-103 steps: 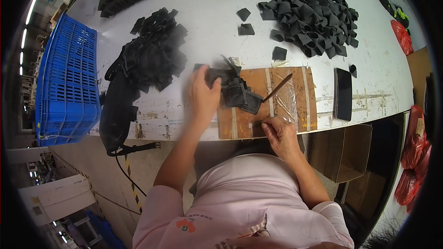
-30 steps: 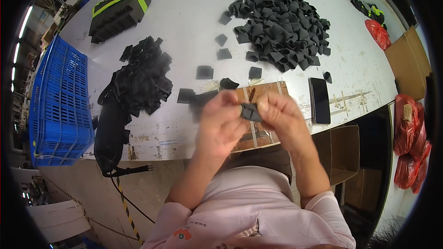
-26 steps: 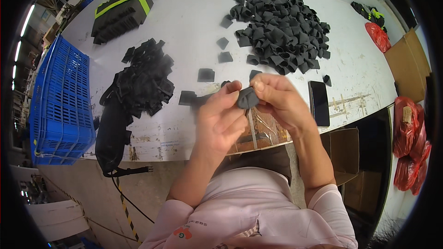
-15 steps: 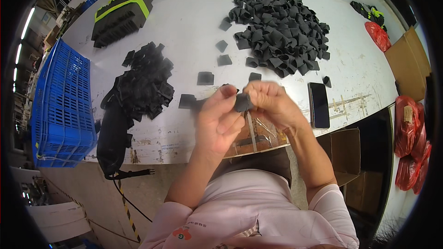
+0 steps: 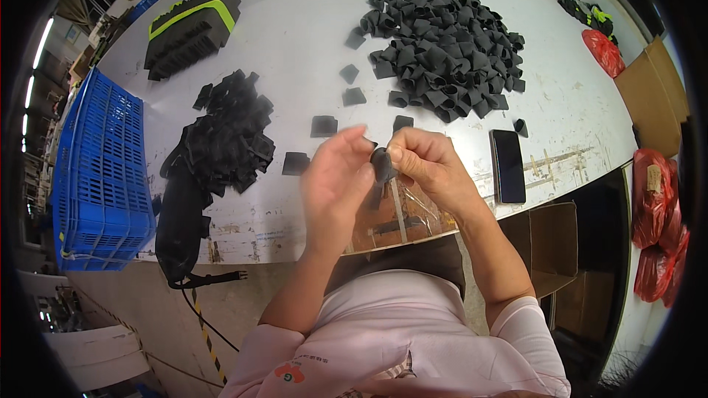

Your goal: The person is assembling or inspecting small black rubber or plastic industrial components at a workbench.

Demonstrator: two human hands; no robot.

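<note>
A small dark grey fabric loop [image 5: 383,166] is pinched between the thumb and fingers of my right hand [image 5: 435,166], its opening facing up. My left hand [image 5: 335,177] is beside it on the left, slightly blurred, thumb and fingers apart around the loop's near side. Whether its fingertips touch the loop is hard to make out. Flat dark pieces lie just beyond my hands: one square piece [image 5: 324,126], another piece [image 5: 296,163] by my left hand, and a third piece [image 5: 403,123] behind my right hand. Farther off spreads a big heap of similar loops [image 5: 450,51].
At left are a pile of black pieces [image 5: 228,133], a black pouch with a strap [image 5: 179,221], a blue crate [image 5: 103,177] and a ribbed dark stack with a yellow-green band [image 5: 193,33]. A phone [image 5: 507,166] lies right; red bags [image 5: 653,199] and cardboard boxes [image 5: 553,243] stand beyond the edge.
My left hand has shifted left, off the front of the loop. The loop, held flat between both hands before, now shows its opening in my right hand.
</note>
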